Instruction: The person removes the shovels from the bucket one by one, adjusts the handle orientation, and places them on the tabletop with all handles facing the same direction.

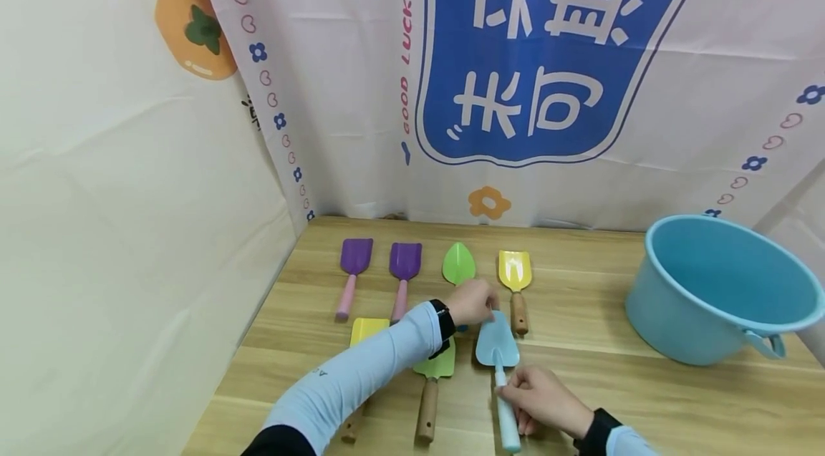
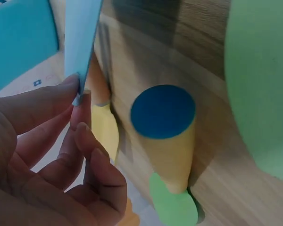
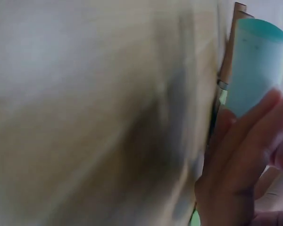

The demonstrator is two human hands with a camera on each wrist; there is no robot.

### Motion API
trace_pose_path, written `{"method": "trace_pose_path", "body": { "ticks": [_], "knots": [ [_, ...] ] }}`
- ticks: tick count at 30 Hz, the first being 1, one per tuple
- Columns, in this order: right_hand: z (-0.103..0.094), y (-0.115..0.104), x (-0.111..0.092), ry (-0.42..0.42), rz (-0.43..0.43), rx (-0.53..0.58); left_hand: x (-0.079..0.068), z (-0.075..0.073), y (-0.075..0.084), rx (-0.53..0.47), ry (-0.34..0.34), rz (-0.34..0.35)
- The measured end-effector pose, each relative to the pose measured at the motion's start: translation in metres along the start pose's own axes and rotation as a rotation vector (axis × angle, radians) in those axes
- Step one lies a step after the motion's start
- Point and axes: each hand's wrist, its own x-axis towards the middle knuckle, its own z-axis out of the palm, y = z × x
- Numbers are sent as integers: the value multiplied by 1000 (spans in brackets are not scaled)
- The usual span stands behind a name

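Observation:
A light-blue hand trowel [image 1: 498, 345] has its blade toward the back and its handle toward the front. My left hand [image 1: 472, 302] pinches the blade's tip between thumb and fingertips, as the left wrist view shows on the trowel blade [image 2: 80, 42]. Lower down, my right hand [image 1: 544, 400] holds the handle, its fingers lying along the trowel handle [image 3: 257, 70] in the right wrist view. Behind the left hand is a green pointed trowel [image 1: 458, 263], its handle mostly hidden. The handle's blue end [image 2: 162, 111] shows in the left wrist view.
Two purple shovels [image 1: 356, 255] with pink handles lie at the back left. A yellow shovel [image 1: 515, 270] lies right of the green trowel. Partly under the left arm are another yellow shovel [image 1: 369, 328] and a light-green shovel [image 1: 438, 366]. A blue bucket [image 1: 670, 313] stands at the right.

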Motion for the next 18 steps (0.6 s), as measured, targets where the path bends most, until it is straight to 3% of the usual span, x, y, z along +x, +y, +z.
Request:
{"method": "trace_pose_path", "body": {
  "ticks": [8,18],
  "knots": [
    [7,6,6,-18,64,1,0,7,1,16,-46,-81],
    [12,5,6,-21,73,9,0,11,0,21,-66,-123]
  ]
}}
